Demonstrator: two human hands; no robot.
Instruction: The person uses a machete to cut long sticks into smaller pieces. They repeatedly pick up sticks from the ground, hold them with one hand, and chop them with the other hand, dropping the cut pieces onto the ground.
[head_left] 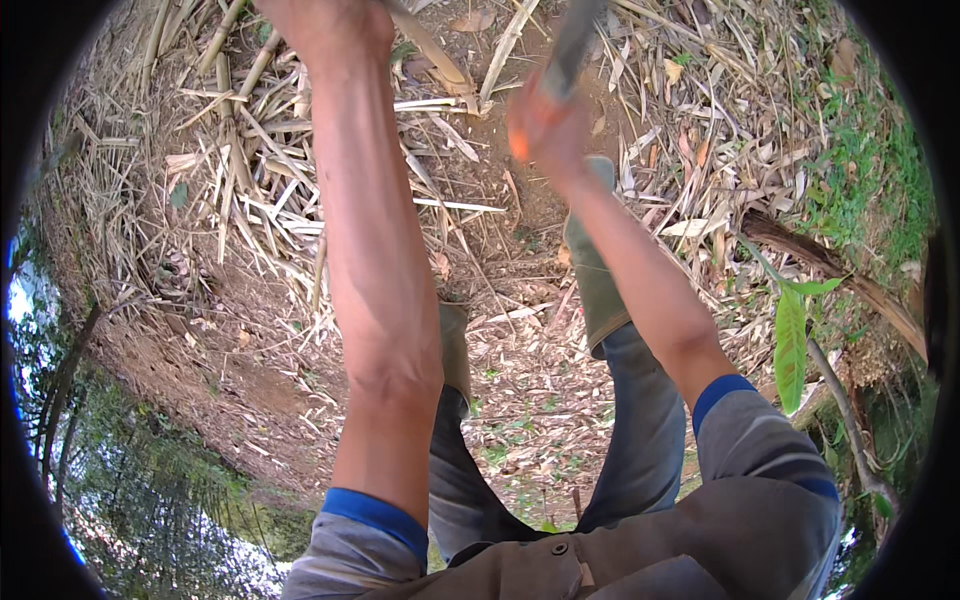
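My right hand (550,130) is closed round the orange handle of a machete (572,50). Its dark grey blade points up and away, out through the top edge, and is smeared by motion. At the upper left, the top edge cuts off my left hand (335,25), so its fingers are hidden. A pale brown stick (435,50) slants down from beside that hand to the ground, its lower end lighter. Whether my left hand grips the stick does not show. Dry split canes (285,220) lie in a loose heap below and left of it.
My legs in dark trousers and green boots (595,270) stand apart on soil strewn with dry leaves and chips. To the right lie a brown branch (840,265) and a green-leaved twig (790,345). Grass (860,170) grows at the far right.
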